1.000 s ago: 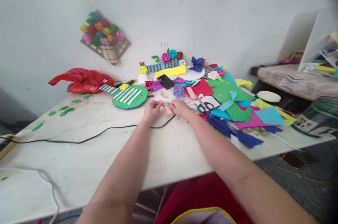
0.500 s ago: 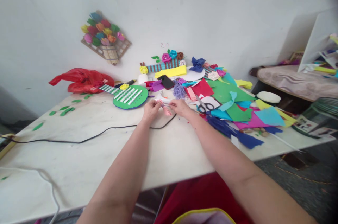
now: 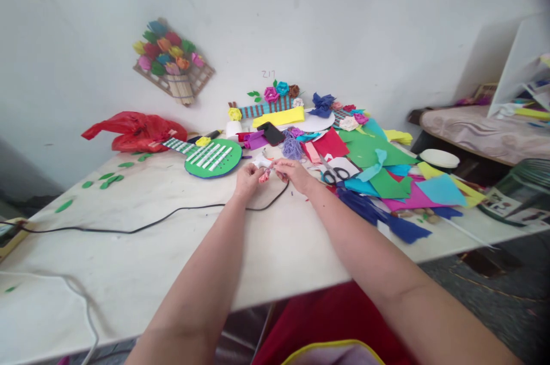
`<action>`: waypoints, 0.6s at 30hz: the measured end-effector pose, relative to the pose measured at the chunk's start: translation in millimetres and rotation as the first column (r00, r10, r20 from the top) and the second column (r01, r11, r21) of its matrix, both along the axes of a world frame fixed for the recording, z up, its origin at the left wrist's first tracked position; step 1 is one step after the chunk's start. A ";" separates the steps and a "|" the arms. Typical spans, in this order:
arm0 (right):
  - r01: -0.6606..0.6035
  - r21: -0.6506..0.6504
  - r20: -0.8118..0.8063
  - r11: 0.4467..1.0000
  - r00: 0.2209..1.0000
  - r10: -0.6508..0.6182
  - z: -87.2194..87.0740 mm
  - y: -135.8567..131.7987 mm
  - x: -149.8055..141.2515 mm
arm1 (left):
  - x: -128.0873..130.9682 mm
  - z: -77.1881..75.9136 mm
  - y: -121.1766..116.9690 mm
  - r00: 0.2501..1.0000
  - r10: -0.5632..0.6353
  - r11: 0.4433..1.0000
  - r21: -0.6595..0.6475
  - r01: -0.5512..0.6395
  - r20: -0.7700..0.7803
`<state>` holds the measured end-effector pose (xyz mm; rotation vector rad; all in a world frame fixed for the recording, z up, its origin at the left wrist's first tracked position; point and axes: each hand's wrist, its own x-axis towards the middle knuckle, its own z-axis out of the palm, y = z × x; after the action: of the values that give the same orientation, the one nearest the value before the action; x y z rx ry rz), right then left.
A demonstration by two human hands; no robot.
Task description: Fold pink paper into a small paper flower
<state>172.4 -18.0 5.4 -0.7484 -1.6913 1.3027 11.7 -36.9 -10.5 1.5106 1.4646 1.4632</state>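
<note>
Over the middle of the table my left hand (image 3: 246,179) and my right hand (image 3: 295,174) meet at a small gathered piece of pink crepe paper (image 3: 263,176). My left fingers are closed on its left side. The right fingers pinch at its upper right edge, partly covering it. Just behind lies a white tool (image 3: 260,161) that looks like a glue gun, partly hidden by the hands. A black cord (image 3: 180,208) runs from near my right hand to the left. To the right, scissors (image 3: 336,174) with black handles rest among paper scraps.
A green paper guitar (image 3: 215,159) and a red plastic bag (image 3: 137,130) lie on the left. Coloured paper sheets (image 3: 369,150) pile up on the right, beside a glass jar (image 3: 518,193). Purple yarn (image 3: 292,146) and a black phone-like slab (image 3: 271,133) sit behind my hands.
The pink paper, which hung down fanned out below my fingers, is now bunched up smaller between them. My hands have drawn slightly closer together.
</note>
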 end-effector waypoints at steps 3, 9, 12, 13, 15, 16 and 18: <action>-0.073 -0.129 -0.157 0.989 0.986 0.053 0.7 -3.0 -4.6 | 4.7 2.1 -1.3 0.999 -0.022 1.000 -0.011 0.022 0.043; -0.160 -0.278 -0.376 0.947 0.926 0.046 -1.6 -3.1 -9.8 | 8.7 6.3 -2.6 0.999 0.010 1.000 -0.002 -0.010 0.044; -0.175 -0.341 -0.412 0.924 0.911 0.020 -3.9 -2.2 -11.6 | 7.5 5.0 -1.2 1.000 0.025 0.999 0.032 -0.025 -0.004; -0.177 -0.351 -0.416 0.920 0.909 0.016 -4.7 -1.7 -12.2 | 7.3 4.2 -0.8 0.999 0.028 0.998 0.048 -0.027 -0.020; -0.159 -0.360 -0.413 0.919 0.911 -0.005 -5.9 -0.9 -13.4 | 7.8 3.2 -0.4 0.999 0.024 0.997 0.079 -0.021 -0.041; -0.141 -0.360 -0.410 0.922 0.912 -0.020 -6.1 -0.7 -13.8 | 8.4 3.1 -0.5 0.999 0.009 0.996 0.089 -0.005 -0.042; -0.093 -0.358 -0.403 0.929 0.913 -0.064 -5.3 -0.7 -14.5 | 10.3 3.7 -1.3 0.998 -0.042 0.995 0.091 0.046 -0.040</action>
<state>157.9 -18.7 0.1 -0.6159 -1.1287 1.6841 22.0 -38.2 -6.7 1.6236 1.3933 1.5019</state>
